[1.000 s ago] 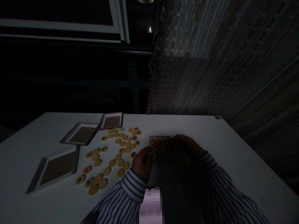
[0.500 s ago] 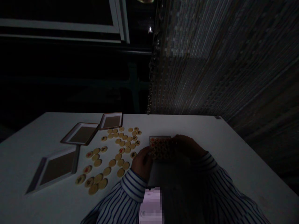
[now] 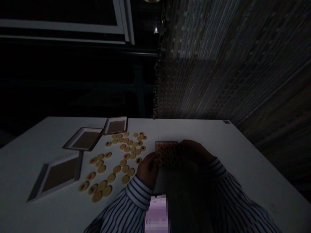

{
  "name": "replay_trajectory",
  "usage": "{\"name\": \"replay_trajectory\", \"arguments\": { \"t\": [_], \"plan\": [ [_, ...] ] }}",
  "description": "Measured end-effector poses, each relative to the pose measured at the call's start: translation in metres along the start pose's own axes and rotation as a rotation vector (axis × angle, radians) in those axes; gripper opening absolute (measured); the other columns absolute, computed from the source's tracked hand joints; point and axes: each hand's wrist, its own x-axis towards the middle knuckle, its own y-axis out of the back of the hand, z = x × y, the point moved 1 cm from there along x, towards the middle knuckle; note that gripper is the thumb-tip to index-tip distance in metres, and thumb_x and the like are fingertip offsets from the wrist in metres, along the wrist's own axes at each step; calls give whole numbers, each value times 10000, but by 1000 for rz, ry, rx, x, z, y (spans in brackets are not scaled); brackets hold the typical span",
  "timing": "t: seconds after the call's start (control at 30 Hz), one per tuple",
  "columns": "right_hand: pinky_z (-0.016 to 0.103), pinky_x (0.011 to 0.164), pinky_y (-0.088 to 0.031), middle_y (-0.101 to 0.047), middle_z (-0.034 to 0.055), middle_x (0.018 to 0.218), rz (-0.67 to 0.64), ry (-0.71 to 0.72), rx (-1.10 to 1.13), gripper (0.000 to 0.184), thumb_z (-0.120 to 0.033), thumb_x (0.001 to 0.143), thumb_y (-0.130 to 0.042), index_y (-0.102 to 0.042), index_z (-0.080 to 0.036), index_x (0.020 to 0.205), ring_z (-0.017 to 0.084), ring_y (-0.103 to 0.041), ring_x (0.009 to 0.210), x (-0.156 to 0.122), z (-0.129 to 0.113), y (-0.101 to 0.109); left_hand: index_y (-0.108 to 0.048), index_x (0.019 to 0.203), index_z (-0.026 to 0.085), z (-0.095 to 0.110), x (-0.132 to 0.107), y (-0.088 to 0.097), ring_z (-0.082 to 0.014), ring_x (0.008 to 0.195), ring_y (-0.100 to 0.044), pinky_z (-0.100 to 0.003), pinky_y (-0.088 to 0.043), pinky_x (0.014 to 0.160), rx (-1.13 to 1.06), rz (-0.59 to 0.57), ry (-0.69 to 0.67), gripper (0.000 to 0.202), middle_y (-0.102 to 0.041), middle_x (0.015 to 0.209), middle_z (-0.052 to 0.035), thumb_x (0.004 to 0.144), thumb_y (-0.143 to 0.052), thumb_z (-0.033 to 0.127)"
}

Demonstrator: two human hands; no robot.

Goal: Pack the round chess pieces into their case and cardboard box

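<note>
Tray of xiangqi pieces (image 3: 166, 142), right of centre in the lower half of the frame, on a white table (image 3: 245, 161); its round pieces (image 3: 166, 161) lie in rows, those at the back lettered in red. The left hand (image 3: 147, 168) has bent fingers at the tray's left edge and covers part of that side; the right hand (image 3: 197, 151) reaches over the upper right corner and hides it. Deep shadow falls across the tray's right and near parts, so whether either hand is clenched on the tray or merely rests against it cannot be told.

Surroundings: loose xiangqi pieces (image 3: 133, 150), some showing red or black characters and many plain, are scattered left of the tray, the closest just beside the left hand. Beyond them, at left, three shallow trays with brown floors form a slanting line: a far tray (image 3: 116, 125), a middle tray (image 3: 85, 139) and a near tray (image 3: 60, 174). A lit, partly pixelated rectangle (image 3: 156, 213) stands at the bottom centre between the striped sleeves (image 3: 138, 194). A string curtain (image 3: 206, 71) fills the upper right; a pale frame (image 3: 97, 29) crosses the upper left.

Compared with half a second earlier, hands, tray and loose pieces occupy practically the same places.
</note>
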Motion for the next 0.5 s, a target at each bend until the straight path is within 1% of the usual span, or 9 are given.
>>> {"name": "replay_trajectory", "arguments": {
  "t": [0.13,0.23,0.37,0.5],
  "plan": [
    [249,749,-428,-626,71,969,16,-2,-2,221,-229,779,-486,-609,-210,962,182,-567,906,0,3,-3,-601,962,174,-2,-1,-1,-181,957,-574,-361,-472,844,1,11,-11,276,-622,1030,-79,736,-443,161],
    [257,740,-432,-621,73,981,29,9,-14,227,-239,781,-481,-607,-208,967,186,-565,905,0,4,-5,-599,968,164,-3,-1,-1,-184,964,-571,-359,-471,846,11,6,-5,280,-619,1033,-88,737,-440,167],
    [260,726,-434,-619,72,980,23,20,-12,235,-243,789,-467,-601,-214,980,182,-568,891,0,4,-4,-599,966,152,-1,0,0,-185,962,-572,-356,-472,844,8,-5,0,284,-618,1033,-96,739,-429,169],
    [254,719,-433,-627,63,951,6,0,2,225,-244,792,-463,-608,-225,963,173,-574,870,1,2,-3,-601,962,172,0,0,1,-183,953,-576,-355,-476,839,18,-6,-17,286,-622,1028,-82,727,-438,163]
  ]
}}
